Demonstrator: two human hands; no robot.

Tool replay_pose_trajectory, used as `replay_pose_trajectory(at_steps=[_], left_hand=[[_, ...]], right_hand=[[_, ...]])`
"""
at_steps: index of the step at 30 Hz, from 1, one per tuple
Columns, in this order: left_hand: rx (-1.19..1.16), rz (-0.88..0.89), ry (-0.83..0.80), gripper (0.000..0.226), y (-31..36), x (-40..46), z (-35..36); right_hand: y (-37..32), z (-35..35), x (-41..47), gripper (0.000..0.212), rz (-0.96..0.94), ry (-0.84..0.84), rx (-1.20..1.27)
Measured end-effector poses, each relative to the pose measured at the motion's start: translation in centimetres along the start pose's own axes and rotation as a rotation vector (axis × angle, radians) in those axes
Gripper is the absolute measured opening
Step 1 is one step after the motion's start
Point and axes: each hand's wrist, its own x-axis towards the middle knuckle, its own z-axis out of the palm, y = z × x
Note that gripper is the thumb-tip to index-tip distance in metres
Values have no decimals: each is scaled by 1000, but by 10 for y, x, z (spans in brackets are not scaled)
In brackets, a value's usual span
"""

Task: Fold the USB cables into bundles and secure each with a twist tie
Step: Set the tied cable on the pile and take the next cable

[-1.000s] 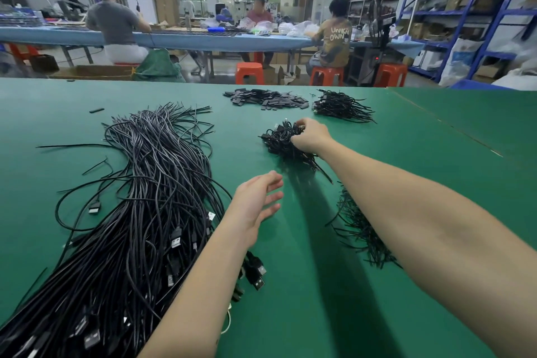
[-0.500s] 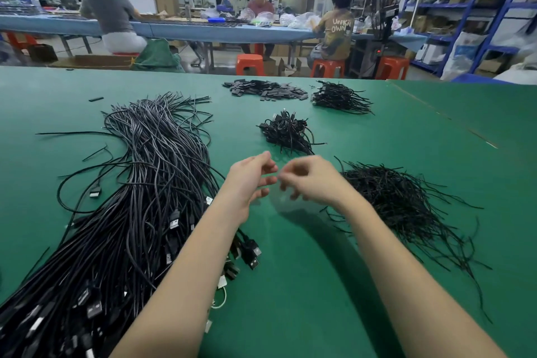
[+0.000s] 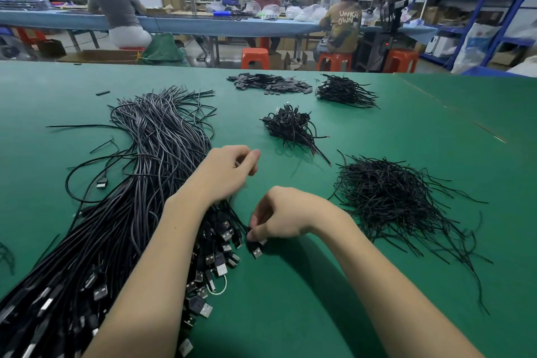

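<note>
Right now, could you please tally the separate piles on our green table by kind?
Loose USB cables: 1 pile
Twist ties: 1 pile
Bundled cables, the near pile and the far pile: 2 piles
Small flat black pieces: 1 pile
Total: 5 piles

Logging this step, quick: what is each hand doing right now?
Left hand: fingers curled; whether it holds anything cannot be told.
Right hand: pinching a USB plug at the cable pile's edge.
</note>
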Motion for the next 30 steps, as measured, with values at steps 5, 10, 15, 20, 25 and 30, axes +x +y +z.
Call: replay_pose_trajectory(at_steps=[5,10,15,20,25,30], left_hand=[[22,24,-71,41,2,-1,2],[72,21,-174,41,6,-3,3],[94,-6,-430,63,34,-6,16],[-207,112,-451,54,69,-9,32],[-912,-4,-414,46,101,-14,46],[-1445,-95,-321,46,92,-9,28]], right_hand=[[-6,5,-1,15,49,56,-59],[7,-4,-4,13,64,85,51],[43,-41,-16,11,16,301,708],[70,-62,-28,8,-132,427,1019],[74,-53,-19,56,-226,356,1283],[68,-18,-6,69,-231,117,1039]])
